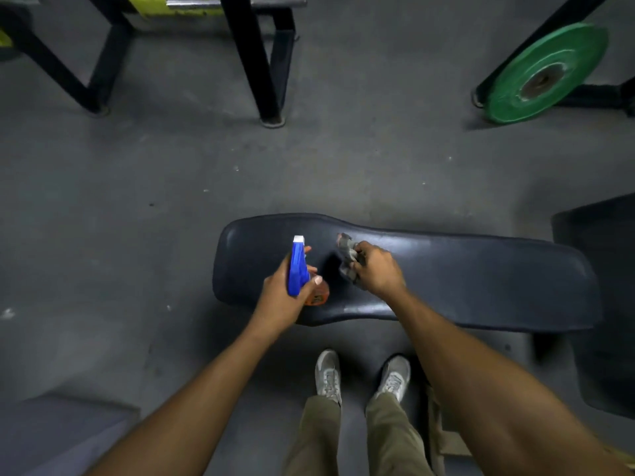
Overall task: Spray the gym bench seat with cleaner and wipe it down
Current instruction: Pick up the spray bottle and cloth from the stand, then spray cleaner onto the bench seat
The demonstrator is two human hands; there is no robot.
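Observation:
A dark padded bench seat (464,280) lies crosswise in front of me, its wider end at the left. My left hand (281,300) grips a spray bottle (297,266) with a blue trigger head and white nozzle, held over the seat's left end; an orange label shows under my thumb. My right hand (378,269) holds a crumpled grey cloth (347,255) just above the seat, to the right of the bottle. The bottle's lower body is hidden by my hand.
Black rack legs (254,60) stand on the grey floor ahead. A green weight plate (546,73) leans at the upper right. A dark block (598,304) sits right of the bench, a grey box (58,438) at lower left. My shoes (328,372) are below the seat.

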